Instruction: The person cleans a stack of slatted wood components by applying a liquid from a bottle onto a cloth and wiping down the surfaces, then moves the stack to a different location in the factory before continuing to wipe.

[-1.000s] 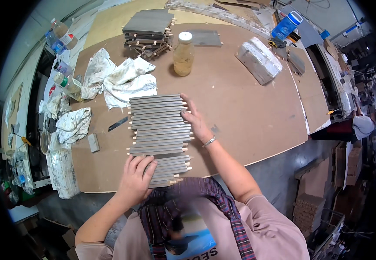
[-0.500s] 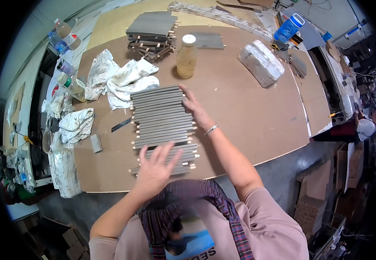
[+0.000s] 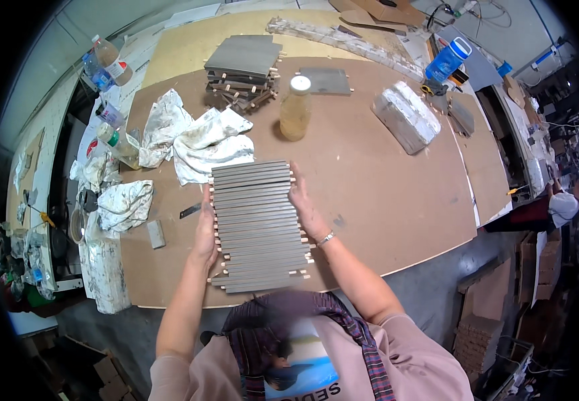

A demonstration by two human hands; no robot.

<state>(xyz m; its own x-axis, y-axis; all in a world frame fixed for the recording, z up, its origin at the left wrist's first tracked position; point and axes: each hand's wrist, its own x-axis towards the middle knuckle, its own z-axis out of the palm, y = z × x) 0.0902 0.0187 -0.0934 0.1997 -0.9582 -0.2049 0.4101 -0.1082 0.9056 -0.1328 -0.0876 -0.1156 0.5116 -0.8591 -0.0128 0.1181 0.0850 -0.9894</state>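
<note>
A row of grey panels (image 3: 256, 227) is packed face to face in front of me, with narrow edges up. Short pale wooden dowels (image 3: 305, 239) stick out from both sides of it. My left hand (image 3: 205, 234) presses along the left side, its fingers partly hidden by the row. Against the right side lies my right hand (image 3: 305, 208), a bracelet on its wrist. Between them the two palms hold the row. Just left of my left hand a dark flat metal strip (image 3: 190, 211) lies on the brown board.
Beyond the row stand a jar of yellowish liquid (image 3: 295, 110) and a stack of grey panels (image 3: 243, 63). Stained white rags (image 3: 213, 144) and a small block (image 3: 156, 234) lie at left. A wrapped white block (image 3: 406, 118) sits at right, near a blue bottle (image 3: 447, 60).
My left hand has moved from the top of the near panels to the row's left side. The nearer panels now sit closer together. The right hand stays at the right side.
</note>
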